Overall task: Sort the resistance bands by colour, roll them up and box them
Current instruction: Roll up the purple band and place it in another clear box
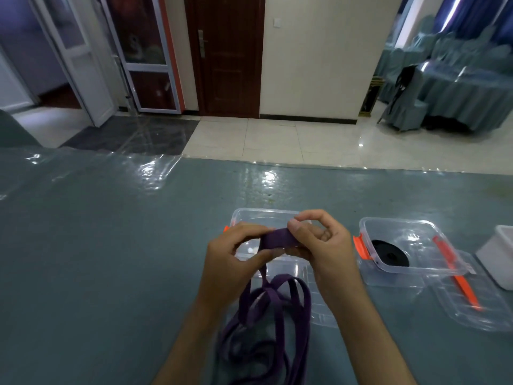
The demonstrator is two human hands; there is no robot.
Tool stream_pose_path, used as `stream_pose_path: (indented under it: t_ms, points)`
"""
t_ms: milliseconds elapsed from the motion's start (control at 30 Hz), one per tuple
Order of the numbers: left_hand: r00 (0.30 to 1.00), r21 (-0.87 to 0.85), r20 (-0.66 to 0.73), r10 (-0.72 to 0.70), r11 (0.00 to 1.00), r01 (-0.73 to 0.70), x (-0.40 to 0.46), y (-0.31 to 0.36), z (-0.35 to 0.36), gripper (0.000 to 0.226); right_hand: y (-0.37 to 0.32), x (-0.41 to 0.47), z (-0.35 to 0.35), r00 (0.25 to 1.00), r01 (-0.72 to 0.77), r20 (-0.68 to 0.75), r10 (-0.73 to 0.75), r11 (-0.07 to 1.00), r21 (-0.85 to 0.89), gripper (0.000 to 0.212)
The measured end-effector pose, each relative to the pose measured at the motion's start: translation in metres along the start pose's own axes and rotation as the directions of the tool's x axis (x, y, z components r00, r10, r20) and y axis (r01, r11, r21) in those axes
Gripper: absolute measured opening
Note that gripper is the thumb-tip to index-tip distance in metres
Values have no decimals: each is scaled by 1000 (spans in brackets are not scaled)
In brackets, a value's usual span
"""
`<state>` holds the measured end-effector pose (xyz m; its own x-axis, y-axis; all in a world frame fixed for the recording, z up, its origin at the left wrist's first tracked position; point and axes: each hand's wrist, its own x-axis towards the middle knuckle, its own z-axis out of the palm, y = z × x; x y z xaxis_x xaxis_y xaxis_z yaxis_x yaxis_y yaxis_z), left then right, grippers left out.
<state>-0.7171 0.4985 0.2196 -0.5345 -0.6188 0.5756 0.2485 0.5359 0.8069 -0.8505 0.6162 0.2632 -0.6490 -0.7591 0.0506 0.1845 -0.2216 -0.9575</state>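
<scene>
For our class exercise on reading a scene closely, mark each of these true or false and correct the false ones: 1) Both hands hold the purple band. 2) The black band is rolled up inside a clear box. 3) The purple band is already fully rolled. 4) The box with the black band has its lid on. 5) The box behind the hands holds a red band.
1) True: the left hand and right hand both pinch the purple band.
2) True: the black band lies coiled in the right clear box.
3) False: most of it trails loose on the table.
4) False: the box is open.
5) False: no red band shows in the clear box behind the hands.
</scene>
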Motion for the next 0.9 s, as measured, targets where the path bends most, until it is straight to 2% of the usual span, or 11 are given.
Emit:
stream_pose_path:
  t_ms: [133,267,400,533,633,733,833,900]
  points:
    - [999,-235,-14,-47,971,43,17,25,1,30,-10,0,16,996,-87,-1,88,983,160,31]
    - [993,-277,-91,-75,960,47,18,30,6,33,-7,-8,27,987,-156,12,159,944,291,24]
    - [949,-400,-221,-223,909,120,3,32,24,44,-3,-15,29,981,-183,12,194,900,396,26]
    - [945,-373,-235,-227,919,127,-7,32,34,29,-2,-18,24,972,-216,14,236,862,459,22]
    - [938,-433,-230,-260,891,141,-11,32,32,32,-2,-21,24,967,-243,33,251,883,402,25]
    - [924,-421,-283,-256,899,120,-11,33,34,24,2,-22,30,961,-270,54,271,881,387,21]
    - [906,-403,-310,-288,903,149,-12,34,38,21,4,-24,38,967,-240,25,253,877,415,14]
    - [900,-405,-317,-299,901,156,-14,35,40,22,2,-26,39,969,-226,8,247,874,431,20]
